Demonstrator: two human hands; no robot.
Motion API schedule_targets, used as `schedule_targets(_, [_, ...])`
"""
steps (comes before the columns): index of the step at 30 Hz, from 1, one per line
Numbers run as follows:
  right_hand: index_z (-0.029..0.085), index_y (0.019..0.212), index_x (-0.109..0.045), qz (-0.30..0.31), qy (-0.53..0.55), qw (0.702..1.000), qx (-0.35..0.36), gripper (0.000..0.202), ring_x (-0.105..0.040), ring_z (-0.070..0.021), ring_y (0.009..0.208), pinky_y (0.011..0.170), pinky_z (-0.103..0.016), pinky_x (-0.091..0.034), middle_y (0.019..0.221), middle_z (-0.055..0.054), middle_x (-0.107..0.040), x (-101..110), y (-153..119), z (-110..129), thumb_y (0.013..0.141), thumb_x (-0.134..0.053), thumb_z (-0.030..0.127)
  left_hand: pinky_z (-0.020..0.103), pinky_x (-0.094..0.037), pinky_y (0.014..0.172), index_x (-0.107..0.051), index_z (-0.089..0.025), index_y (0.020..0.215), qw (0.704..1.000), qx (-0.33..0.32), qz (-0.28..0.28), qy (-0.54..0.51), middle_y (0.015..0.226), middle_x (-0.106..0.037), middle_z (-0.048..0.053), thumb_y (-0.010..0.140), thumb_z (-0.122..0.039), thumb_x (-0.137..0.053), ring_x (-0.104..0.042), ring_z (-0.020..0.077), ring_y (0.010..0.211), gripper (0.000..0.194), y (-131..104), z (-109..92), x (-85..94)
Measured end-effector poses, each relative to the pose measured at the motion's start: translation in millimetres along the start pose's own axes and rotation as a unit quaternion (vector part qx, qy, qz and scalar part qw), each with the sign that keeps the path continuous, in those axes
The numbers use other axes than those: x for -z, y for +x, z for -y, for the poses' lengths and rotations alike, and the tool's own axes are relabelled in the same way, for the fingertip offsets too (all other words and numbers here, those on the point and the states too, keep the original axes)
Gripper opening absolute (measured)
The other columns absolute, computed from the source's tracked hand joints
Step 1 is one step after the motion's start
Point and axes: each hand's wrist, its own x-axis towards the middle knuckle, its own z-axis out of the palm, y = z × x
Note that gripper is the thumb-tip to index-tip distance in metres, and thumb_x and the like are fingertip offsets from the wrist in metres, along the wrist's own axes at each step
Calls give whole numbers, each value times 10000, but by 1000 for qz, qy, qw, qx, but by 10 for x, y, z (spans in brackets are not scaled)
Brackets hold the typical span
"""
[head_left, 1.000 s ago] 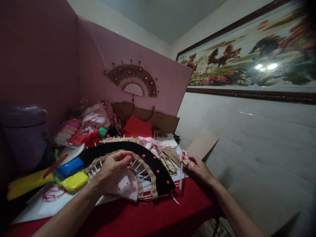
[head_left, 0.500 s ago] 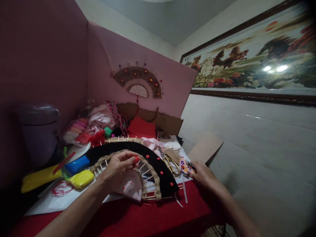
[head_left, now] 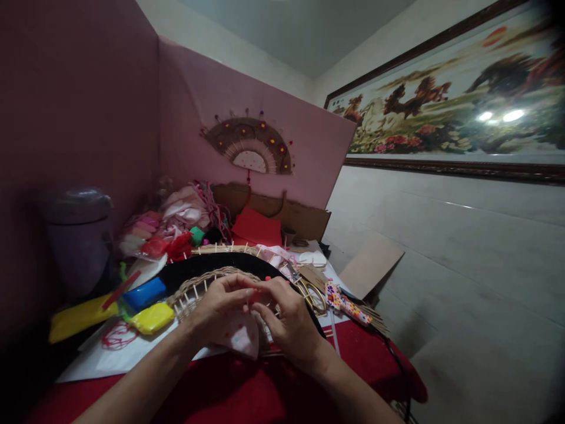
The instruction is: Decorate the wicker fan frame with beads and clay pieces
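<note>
My left hand [head_left: 216, 309] is closed in a pinch on a small red piece of soft clay [head_left: 253, 296]. Opposite it, my right hand [head_left: 293, 324] has its thumb and fingers bent in against the same piece, fingertips nearly meeting those of the left. Both hands are above a fan-shaped woven piece [head_left: 183, 294] lying on the table. It has twined cord over pale sticks, a black outer band [head_left: 198, 263] and a white dotted cloth centre [head_left: 242, 338]. A red dot shows on the band behind my right hand, which hides much of the fan's right side.
Yellow [head_left: 152, 318] and blue [head_left: 145, 293] clay packs lie left, near red thread [head_left: 119, 335]. Scissors [head_left: 312, 296] and a flower-patterned object [head_left: 348, 306] lie right. A finished fan [head_left: 247, 144] hangs on the pink board [head_left: 313, 141]; a lidded bin [head_left: 79, 247] stands left.
My right hand has let go of the flower-patterned object at the right and come left to the red clay. My left hand keeps its pinch. The view has shifted slightly.
</note>
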Motion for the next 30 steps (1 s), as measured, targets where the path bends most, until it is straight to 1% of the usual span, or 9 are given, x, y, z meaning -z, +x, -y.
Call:
schedule_targets(3, [201,934,-589,0,-22,1000,15,145,-535,-197,847,739,-312,-436,886,-57,-585,-32,6,-49,823,-538,121,207,-396,528,-634,-141,777,1000,-3,-2,11,639,-606,-2,676,-228,-731,-531,78,528,165,13,35,14])
schedule_targets(8, [175,902,-591,-12,-23,999,35,109,-536,-188,814,723,-297,-424,851,-54,-599,-29,-31,-103,833,-535,112,203,-391,518,-621,-132,748,999,-8,-7,46,633,-609,7,654,-276,-746,-535,82,524,213,6,42,-33])
schedule_targets(12, [160,850,-603,-19,-16,999,22,109,-548,-168,767,681,-269,-412,807,-45,-597,-28,-45,-123,824,-536,78,211,-396,503,-606,-137,758,997,-5,14,75,620,-613,8,623,-303,-763,-539,93,512,266,7,51,-38])
schedule_targets(15, [152,826,-610,-12,-12,1000,13,113,-553,-162,747,665,-259,-408,784,-41,-597,-26,-43,-128,811,-548,58,215,-397,491,-593,-138,743,996,0,7,84,590,-604,2,589,-301,-781,-532,95,495,293,16,60,-22])
schedule_targets(20, [146,816,-621,-13,-5,1000,9,114,-558,-153,737,670,-251,-409,777,-41,-605,-26,-35,-122,816,-544,62,219,-392,487,-591,-133,737,995,6,1,104,548,-593,1,609,-301,-753,-526,98,481,266,20,42,-33])
schedule_targets(23, [144,815,-624,-11,-13,1000,16,131,-555,-154,742,664,-251,-405,772,-42,-603,-41,-32,-112,818,-527,55,216,-375,462,-570,-135,681,993,-4,-26,112,509,-568,-13,569,-276,-753,-501,94,449,257,21,35,-64])
schedule_targets(26, [141,813,-622,-7,-22,1000,20,119,-547,-154,734,653,-252,-404,769,-43,-593,-62,-27,-98,805,-535,59,213,-356,440,-534,-147,623,991,-15,-66,119,476,-537,-30,538,-255,-741,-474,89,427,249,19,41,-95])
schedule_targets(30, [139,806,-626,8,-29,999,21,90,-532,-150,702,632,-259,-398,755,-41,-581,-90,-11,-86,788,-556,84,202,-344,450,-512,-154,595,985,-39,-102,137,487,-522,-43,536,-220,-715,-458,78,444,222,14,70,-98])
